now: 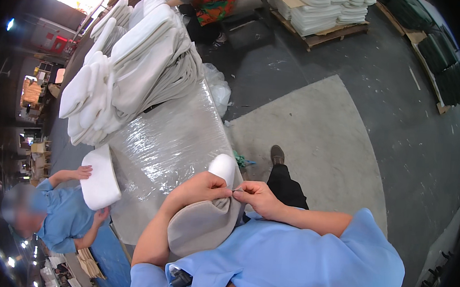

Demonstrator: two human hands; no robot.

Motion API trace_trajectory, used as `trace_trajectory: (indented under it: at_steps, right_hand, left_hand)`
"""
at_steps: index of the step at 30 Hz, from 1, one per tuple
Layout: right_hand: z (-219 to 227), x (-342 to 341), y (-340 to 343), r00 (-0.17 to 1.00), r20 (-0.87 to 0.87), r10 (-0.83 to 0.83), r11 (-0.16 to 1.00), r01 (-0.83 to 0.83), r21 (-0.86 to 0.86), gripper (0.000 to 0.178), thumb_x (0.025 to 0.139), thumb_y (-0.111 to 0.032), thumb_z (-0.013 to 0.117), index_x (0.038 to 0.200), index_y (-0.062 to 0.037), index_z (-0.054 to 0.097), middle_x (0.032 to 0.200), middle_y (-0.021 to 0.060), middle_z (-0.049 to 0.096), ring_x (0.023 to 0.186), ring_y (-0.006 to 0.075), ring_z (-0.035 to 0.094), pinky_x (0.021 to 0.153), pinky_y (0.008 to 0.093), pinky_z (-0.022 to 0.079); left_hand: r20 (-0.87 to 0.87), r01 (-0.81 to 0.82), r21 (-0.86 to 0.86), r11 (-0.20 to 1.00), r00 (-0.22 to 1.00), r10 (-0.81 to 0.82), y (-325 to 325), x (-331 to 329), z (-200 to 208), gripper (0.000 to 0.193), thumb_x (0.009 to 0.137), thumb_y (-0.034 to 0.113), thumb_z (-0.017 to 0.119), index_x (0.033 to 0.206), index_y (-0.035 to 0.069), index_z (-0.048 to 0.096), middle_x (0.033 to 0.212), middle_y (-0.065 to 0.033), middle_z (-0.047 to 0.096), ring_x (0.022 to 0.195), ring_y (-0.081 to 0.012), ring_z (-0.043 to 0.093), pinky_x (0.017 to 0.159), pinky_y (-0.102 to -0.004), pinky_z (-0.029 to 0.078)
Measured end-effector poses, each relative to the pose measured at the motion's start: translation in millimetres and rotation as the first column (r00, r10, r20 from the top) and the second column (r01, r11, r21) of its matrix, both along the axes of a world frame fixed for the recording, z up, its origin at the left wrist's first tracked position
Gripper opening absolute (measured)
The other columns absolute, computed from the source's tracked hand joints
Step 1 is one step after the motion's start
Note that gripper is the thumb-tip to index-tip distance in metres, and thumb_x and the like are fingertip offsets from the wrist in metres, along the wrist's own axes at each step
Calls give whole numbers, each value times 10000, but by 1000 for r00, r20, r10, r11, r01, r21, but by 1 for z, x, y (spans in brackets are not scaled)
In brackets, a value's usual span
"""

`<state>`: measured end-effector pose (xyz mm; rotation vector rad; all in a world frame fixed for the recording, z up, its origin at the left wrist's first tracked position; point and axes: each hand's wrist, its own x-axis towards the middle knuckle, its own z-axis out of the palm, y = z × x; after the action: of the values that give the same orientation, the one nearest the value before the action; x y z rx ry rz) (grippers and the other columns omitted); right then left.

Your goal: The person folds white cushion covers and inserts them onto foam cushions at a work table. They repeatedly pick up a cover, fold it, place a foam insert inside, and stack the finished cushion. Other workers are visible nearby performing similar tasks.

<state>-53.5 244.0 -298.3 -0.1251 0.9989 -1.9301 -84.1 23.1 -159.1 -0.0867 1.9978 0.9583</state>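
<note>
A grey fabric cushion cover (198, 227) rests against my front at the table's near end. White padding (222, 167) sticks out of it on the far side. My left hand (205, 188) pinches the edge of the cover between thumb and fingers, with the forearm lying across the cover. Right beside it, my right hand (259, 199) pinches the same edge, the fingertips of both hands almost touching. Whatever small part of the edge lies between the fingertips is too small to make out.
Plastic film wraps the table top (174, 134). Covered cushions (150, 68) are piled on its far half. At left, a co-worker (68, 207) holds a white cushion pad (101, 177). Another person (210, 3) stands at the far end. White pads on a pallet (328, 35) stand beyond.
</note>
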Motion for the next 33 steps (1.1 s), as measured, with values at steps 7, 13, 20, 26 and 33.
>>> trace_trajectory:
  at_steps: [7, 13, 20, 26, 33]
  right_hand:
    - [11, -15, -3, 893, 372, 252, 967, -219, -130, 271, 1069, -355, 704, 1078, -91, 761, 975, -69, 700, 849, 41, 587, 766, 263, 481]
    - [18, -32, -5, 712, -679, 181, 946, 63, 318, 283, 1070, -323, 666, 1046, -54, 752, 1326, 134, 659, 1179, 270, 630, 1006, 429, 515]
    - [5, -63, -23, 383, -916, 122, 948, 229, 222, 289, 1083, -284, 625, 995, -22, 707, 1565, 271, 480, 1488, 428, 427, 1235, 471, 350]
    - [0, -76, -34, 721, -684, 111, 968, 78, 239, 273, 1087, -243, 623, 1149, -9, 748, 1489, 169, 590, 1369, 319, 565, 1126, 398, 472]
    - [-28, -94, -52, 923, -384, 31, 974, 59, 220, 246, 1085, -197, 636, 1080, 16, 760, 1200, 71, 684, 1020, 155, 629, 891, 302, 505]
  left_hand:
    - [-414, 80, -100, 992, 903, -114, 3, 12, -2, 196, 928, 231, 792, 911, 40, 752, 762, -87, 688, 741, -242, 626, 704, -387, 514]
    - [-767, 115, -225, 967, 591, -249, -3, 16, -18, 190, 838, 176, 870, 894, 62, 729, 1173, -120, 663, 1086, -312, 655, 868, -441, 558]
    - [-772, -53, -12, 999, 635, 24, -14, 17, -50, 172, 887, 129, 845, 949, 32, 716, 1211, -157, 621, 1052, -326, 667, 873, -422, 569]
    - [-696, -204, 36, 978, 697, 170, -15, 4, -60, 144, 934, 133, 799, 978, 26, 714, 1034, -121, 657, 904, -293, 674, 780, -401, 551]
    - [-553, -309, 119, 944, 768, 321, -33, -18, -98, 201, 993, 201, 739, 939, 7, 731, 871, -146, 639, 805, -310, 629, 701, -403, 497]
